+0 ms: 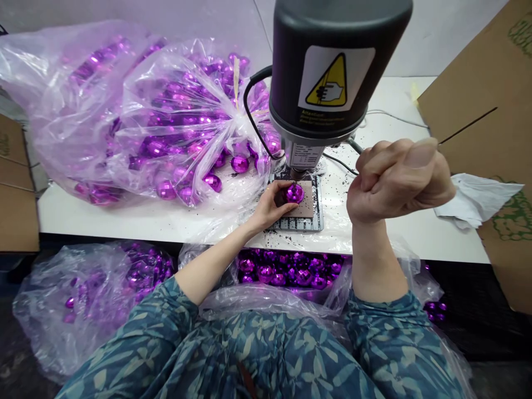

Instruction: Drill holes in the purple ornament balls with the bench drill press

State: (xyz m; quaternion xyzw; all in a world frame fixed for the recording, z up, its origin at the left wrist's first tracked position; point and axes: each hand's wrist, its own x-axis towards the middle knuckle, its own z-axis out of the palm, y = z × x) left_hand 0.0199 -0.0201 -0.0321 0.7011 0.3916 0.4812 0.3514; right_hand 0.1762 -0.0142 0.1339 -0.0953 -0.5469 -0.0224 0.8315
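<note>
Seems mid-piece, pinching one shiny purple faceted ball (pixel 295 193) in the left grip (pixel 266 209) beneath the black machine head (pixel 338 69), curling the right grip (pixel 401 180) closed (around what, cannot tell), with more likely left in the clear plastic bag (pixel 158 116), far left.

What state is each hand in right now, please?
Left hand: holding a ball.
Right hand: closed; whether it holds anything cannot be told.

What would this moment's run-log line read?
left hand: pinching purple ball beneath black machine head | right hand: curled, contents hidden | plastic bag: on table, holding purple balls
</note>
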